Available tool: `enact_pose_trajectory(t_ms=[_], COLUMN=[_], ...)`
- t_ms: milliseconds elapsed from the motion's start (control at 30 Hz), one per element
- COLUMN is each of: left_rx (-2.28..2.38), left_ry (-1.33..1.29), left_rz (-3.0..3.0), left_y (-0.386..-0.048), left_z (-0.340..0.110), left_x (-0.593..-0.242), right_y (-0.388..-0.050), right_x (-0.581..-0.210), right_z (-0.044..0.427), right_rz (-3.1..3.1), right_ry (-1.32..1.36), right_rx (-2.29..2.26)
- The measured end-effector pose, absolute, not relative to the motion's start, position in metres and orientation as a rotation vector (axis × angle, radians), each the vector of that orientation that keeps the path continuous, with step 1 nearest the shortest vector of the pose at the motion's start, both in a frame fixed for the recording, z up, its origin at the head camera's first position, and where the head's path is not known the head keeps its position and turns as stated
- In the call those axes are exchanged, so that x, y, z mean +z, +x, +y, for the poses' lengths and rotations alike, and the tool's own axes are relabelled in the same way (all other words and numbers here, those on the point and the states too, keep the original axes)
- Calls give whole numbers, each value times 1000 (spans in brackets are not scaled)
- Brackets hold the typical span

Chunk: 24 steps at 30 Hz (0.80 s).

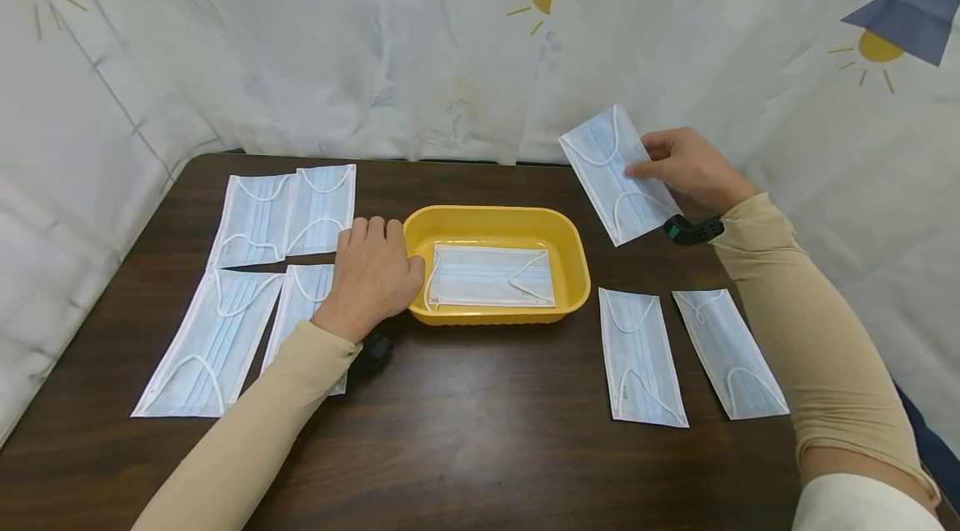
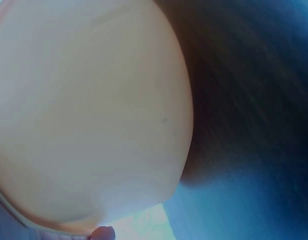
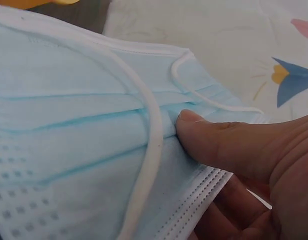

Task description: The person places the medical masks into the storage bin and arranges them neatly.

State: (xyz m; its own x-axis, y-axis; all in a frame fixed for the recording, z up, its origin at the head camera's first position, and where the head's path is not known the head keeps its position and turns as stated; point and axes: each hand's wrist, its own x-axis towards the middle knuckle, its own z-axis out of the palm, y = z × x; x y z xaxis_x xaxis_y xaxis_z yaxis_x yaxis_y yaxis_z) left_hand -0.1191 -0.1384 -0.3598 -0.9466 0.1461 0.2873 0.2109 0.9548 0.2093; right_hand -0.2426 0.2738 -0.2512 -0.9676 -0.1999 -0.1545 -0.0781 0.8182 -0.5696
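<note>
My right hand [image 1: 693, 168] pinches a light blue face mask [image 1: 611, 172] above the back right of the table. In the right wrist view the thumb [image 3: 219, 142] presses on its pleated face, with the other fingers behind. My left hand [image 1: 378, 277] holds the left rim of a yellow basket [image 1: 495, 316], thumb at the rim and fingers curled; its fingertips are hidden. Inside the basket lies a face mask [image 1: 487, 277], sideways; whether others lie beneath cannot be told. The left wrist view is mostly filled by blurred skin.
Several masks [image 1: 225, 331] lie in two rows on the left, partly covered by the left hand and sleeve. Two more masks, one nearer the basket [image 1: 643, 356] and one farther right [image 1: 731, 354], lie on the dark wooden table [image 1: 480, 431]. A patterned curtain [image 1: 315, 56] hangs behind.
</note>
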Motion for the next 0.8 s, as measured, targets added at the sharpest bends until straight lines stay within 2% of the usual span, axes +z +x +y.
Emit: enact_pose_trajectory(t_ms=[433,800], left_rx=[-343,-351], left_ry=[-260,-258], left_rz=[-2845,-2849], left_y=[-119,-119], left_z=[-138,-138], left_x=[-359,-359], right_y=[-235,-235], right_x=[-238,-247], right_z=[246,226], right_rz=[2785,2724], right_ry=[-296,-383], right_rx=[-847,-876])
